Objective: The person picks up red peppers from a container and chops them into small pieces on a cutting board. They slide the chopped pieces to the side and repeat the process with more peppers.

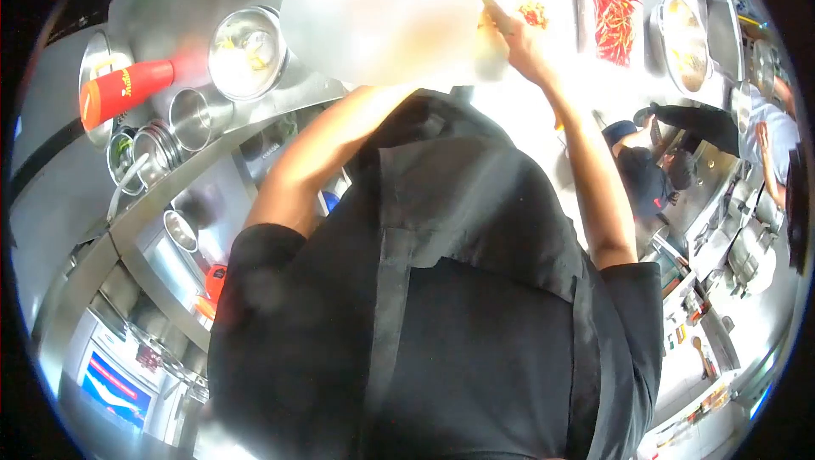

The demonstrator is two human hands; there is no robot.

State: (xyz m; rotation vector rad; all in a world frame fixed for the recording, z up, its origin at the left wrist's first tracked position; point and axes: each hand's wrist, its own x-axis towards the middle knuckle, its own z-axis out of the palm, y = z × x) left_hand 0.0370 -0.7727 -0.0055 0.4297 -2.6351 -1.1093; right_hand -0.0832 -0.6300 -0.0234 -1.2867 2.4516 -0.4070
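My right hand (519, 36) is closed at the upper middle, over the bright worktop. Its fingers wrap around something I cannot make out, washed out by glare. Just beside it lies a small heap of chopped red and orange pieces (533, 14). My left forearm (340, 133) reaches up into a large pale blur that covers the left hand, so its fingers and anything in them are hidden. Left of the blur stands a steel bowl (246, 54) with pale and yellowish contents. To the right, a clear bag or tray of red chillies (616, 23) lies on the worktop.
A red squeeze bottle (127, 91), a steel pot (188, 118) and stacked steel containers (156, 154) stand on the left. A large round pan (682, 44) with food sits at the right. Beyond it, a co-worker in dark clothes (649, 171) and another person in white (774, 133) are present.
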